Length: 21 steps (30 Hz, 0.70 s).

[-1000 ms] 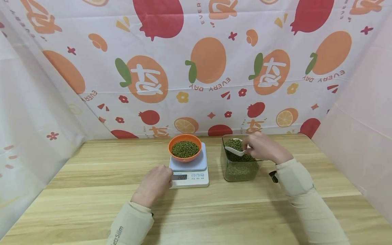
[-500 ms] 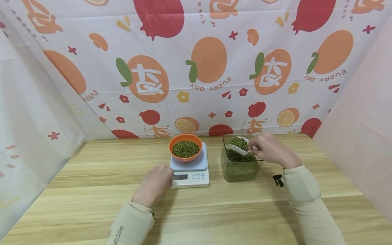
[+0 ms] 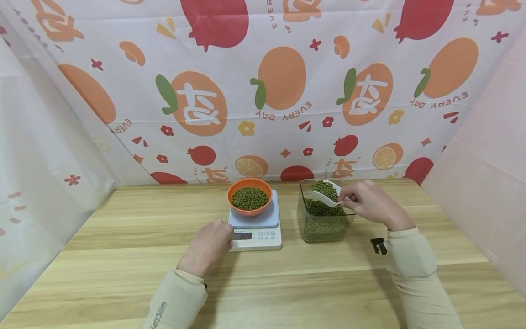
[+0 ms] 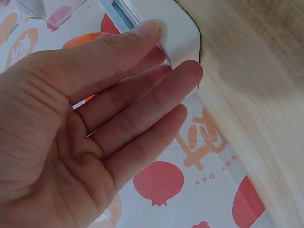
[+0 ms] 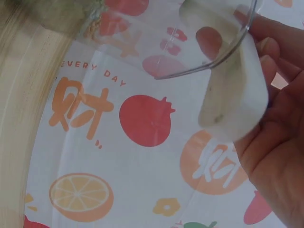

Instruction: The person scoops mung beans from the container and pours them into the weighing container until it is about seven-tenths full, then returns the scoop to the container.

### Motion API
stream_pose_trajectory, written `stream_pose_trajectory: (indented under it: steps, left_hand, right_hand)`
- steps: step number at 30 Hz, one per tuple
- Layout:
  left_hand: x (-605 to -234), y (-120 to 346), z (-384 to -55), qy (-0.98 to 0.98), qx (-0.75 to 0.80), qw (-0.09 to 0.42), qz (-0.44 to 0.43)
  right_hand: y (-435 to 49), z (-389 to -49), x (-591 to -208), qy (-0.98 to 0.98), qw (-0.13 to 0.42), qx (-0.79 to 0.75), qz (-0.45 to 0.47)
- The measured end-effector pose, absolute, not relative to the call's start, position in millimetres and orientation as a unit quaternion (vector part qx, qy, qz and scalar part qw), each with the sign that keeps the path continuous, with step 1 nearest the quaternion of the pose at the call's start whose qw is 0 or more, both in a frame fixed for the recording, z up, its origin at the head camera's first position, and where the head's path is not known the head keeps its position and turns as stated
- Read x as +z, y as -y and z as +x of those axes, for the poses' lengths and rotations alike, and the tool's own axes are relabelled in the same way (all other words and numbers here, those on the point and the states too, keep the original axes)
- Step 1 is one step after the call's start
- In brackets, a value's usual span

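Observation:
My left hand [image 3: 207, 246] is at the front left corner of a white kitchen scale [image 3: 267, 243]; in the left wrist view the thumb lies on its top edge and fingers sit at its side, pinching it. On the scale's platform stands an orange bowl [image 3: 249, 213] holding small green beans, which look like mung beans. My right hand [image 3: 376, 204] pinches a white scoop [image 3: 324, 199] over the clear square container [image 3: 326, 233], which holds more of these beans. Green beans fill the scoop's bowl. The right wrist view shows the scoop's white end [image 5: 237, 99] beyond the container's rim.
Everything stands on a light wooden table [image 3: 287, 292]. A fruit-printed curtain [image 3: 230, 105] hangs right behind it, with pale curtains on both sides. A black strap buckle [image 3: 379, 246] hangs from my right cuff. The scale and container stand a short gap apart.
My right hand and the scoop have shifted to the right within the container's opening. The left hand stays at the scale, which keeps its place with the bowl.

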<state>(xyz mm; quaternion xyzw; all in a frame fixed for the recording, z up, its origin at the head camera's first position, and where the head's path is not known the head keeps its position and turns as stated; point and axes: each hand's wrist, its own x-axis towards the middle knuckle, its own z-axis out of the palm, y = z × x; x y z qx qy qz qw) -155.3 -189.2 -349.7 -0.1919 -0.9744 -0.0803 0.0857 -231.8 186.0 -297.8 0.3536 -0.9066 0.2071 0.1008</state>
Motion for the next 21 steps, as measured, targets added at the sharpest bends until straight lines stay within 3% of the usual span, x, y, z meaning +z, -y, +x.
stream_pose_trajectory:
  steps: [21]
  left_hand:
    - [-350.1,190.5,-155.7,0.976,-0.078,0.080,-0.188]
  right_hand:
    - [-188.0,-230.3,-293.8,0.908,0.094,0.216,0.346]
